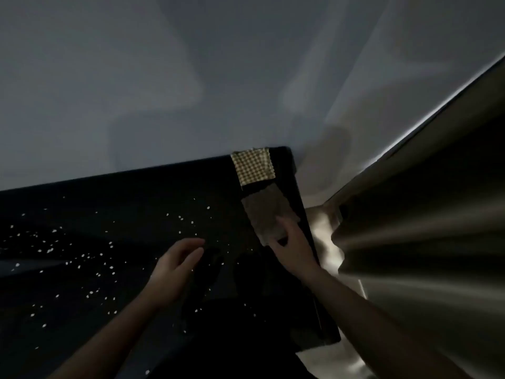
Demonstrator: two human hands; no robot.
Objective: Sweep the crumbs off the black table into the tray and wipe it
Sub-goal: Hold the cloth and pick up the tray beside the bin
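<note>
Opening step: the sweeping tool was being reached for, with nothing swept yet.

Nearest, the left hand (177,265) was held open over the black table (131,187) among scattered crumbs (90,258); farther right, the right hand (291,243) lay with fingers spread on a dim grey cloth (269,214), grip uncertain; farthest, a checked cloth (252,165) was left at the corner. No tray could be made out; next, a firm grasp seemed needed.

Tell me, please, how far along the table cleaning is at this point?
Nothing looks done: white crumbs lie scattered across the black table. In hand: the right hand is grasping the edge of a grey flat object, probably the tray, near the table's right edge, while the left hand hovers open. The checkered cloth lies untouched at the far corner. Sweeping and wiping are both left.
</note>
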